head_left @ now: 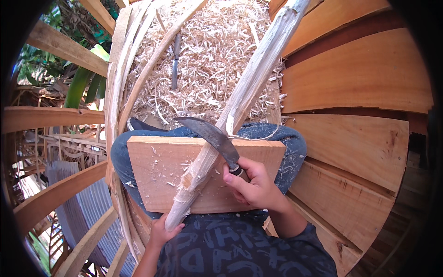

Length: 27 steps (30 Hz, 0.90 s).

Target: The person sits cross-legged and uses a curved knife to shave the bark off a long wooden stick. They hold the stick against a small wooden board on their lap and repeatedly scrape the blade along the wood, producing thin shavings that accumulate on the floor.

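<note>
Pole (240,97) top cut off; left hand (161,233) fingers hidden.

Open-air woodworking spot. Around me: plank walls (364,74), a floor deep in shavings (207,60), split strips (117,83) stacked at my left, green leaves (85,81) beyond, and a work board (152,171) across my knees.

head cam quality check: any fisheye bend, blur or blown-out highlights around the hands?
Head view: strong fisheye, planks bow toward a dark vignetted rim; soft daylight, no hard shadows; pale shavings near clipping; stick, curved knife, right hand and left hand sharp, no motion blur.
</note>
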Each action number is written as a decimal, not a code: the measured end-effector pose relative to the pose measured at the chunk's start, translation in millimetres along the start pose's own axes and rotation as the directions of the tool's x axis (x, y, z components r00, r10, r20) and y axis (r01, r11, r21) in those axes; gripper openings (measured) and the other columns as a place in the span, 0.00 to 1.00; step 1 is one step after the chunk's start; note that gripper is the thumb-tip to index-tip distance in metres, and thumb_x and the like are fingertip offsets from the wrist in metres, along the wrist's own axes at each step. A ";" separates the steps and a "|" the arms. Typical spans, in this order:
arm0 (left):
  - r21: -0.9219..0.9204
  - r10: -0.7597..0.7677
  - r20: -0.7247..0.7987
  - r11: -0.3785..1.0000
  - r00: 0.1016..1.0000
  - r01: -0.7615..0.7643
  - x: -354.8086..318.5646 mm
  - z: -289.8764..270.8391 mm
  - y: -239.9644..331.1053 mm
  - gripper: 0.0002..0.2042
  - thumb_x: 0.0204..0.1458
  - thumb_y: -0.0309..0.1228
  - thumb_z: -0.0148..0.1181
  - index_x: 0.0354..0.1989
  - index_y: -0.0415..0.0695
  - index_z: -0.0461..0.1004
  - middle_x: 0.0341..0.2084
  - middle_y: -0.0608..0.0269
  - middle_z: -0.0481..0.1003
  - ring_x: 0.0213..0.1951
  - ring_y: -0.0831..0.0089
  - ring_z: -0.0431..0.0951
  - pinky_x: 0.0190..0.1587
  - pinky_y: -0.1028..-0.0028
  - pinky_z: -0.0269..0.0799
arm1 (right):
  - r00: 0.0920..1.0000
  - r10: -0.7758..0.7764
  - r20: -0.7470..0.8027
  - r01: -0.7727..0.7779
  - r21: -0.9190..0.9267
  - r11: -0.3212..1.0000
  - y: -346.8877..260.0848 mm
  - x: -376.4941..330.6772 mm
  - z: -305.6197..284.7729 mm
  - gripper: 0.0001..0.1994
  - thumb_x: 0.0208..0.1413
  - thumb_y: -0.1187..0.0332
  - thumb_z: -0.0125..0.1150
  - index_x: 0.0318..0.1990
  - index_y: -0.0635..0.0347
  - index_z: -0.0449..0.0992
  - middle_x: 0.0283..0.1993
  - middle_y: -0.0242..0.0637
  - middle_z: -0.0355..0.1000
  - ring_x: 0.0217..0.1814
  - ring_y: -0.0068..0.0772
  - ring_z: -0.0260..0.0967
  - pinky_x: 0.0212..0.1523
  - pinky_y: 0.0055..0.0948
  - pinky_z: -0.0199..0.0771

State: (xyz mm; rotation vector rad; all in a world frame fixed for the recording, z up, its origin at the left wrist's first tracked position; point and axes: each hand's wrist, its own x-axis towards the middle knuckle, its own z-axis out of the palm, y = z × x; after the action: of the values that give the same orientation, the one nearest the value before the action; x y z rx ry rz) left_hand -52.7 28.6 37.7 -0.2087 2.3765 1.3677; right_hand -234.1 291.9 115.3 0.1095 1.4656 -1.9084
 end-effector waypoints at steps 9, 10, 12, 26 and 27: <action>0.011 0.012 -0.002 1.000 1.000 -0.012 1.5 -0.4 2.8 0.20 0.36 0.36 0.71 0.34 0.36 0.73 0.23 0.52 0.77 0.27 0.62 0.80 0.30 0.71 0.73 | 0.880 -0.359 -0.311 0.226 -0.390 0.893 15.9 4.5 1.5 0.07 0.54 0.71 0.57 0.36 0.65 0.68 0.20 0.33 0.67 0.19 0.22 0.65 0.19 0.21 0.62; 0.012 0.008 0.002 1.000 1.000 -0.008 0.9 -0.4 1.5 0.20 0.36 0.36 0.71 0.34 0.36 0.73 0.23 0.51 0.77 0.27 0.62 0.80 0.30 0.71 0.73 | 0.848 -0.435 -0.304 0.237 -0.516 0.823 17.0 5.5 2.0 0.07 0.53 0.72 0.58 0.36 0.66 0.68 0.21 0.35 0.69 0.19 0.25 0.67 0.19 0.22 0.63; 0.010 0.007 0.008 1.000 1.000 -0.007 1.1 0.1 1.0 0.20 0.36 0.36 0.71 0.34 0.36 0.73 0.23 0.51 0.77 0.27 0.61 0.80 0.30 0.71 0.73 | 0.838 -0.458 -0.297 0.224 -0.579 0.784 17.5 5.9 2.6 0.07 0.53 0.73 0.58 0.36 0.66 0.68 0.21 0.40 0.69 0.20 0.27 0.69 0.20 0.24 0.65; 0.030 0.022 0.005 0.999 1.000 -0.022 -1.3 0.7 -7.7 0.20 0.37 0.36 0.71 0.34 0.36 0.73 0.22 0.52 0.77 0.26 0.62 0.80 0.29 0.71 0.73 | 0.968 -0.121 -0.220 0.113 -0.046 0.993 8.5 0.5 -5.9 0.07 0.54 0.71 0.57 0.36 0.65 0.68 0.19 0.27 0.65 0.15 0.21 0.62 0.15 0.21 0.58; 0.030 0.012 0.005 0.999 1.000 -0.012 -1.4 -0.3 -6.5 0.20 0.37 0.37 0.71 0.35 0.36 0.73 0.22 0.52 0.77 0.26 0.62 0.80 0.29 0.71 0.73 | 0.982 -0.049 -0.185 0.073 0.125 0.989 -3.6 -2.9 -6.4 0.07 0.55 0.71 0.57 0.36 0.64 0.68 0.19 0.25 0.65 0.15 0.19 0.61 0.15 0.20 0.57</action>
State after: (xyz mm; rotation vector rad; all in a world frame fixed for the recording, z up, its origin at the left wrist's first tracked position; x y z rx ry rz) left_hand -49.4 24.9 33.2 -0.1833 2.3963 1.3353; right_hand -236.2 299.2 117.3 0.3101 1.4742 -2.0907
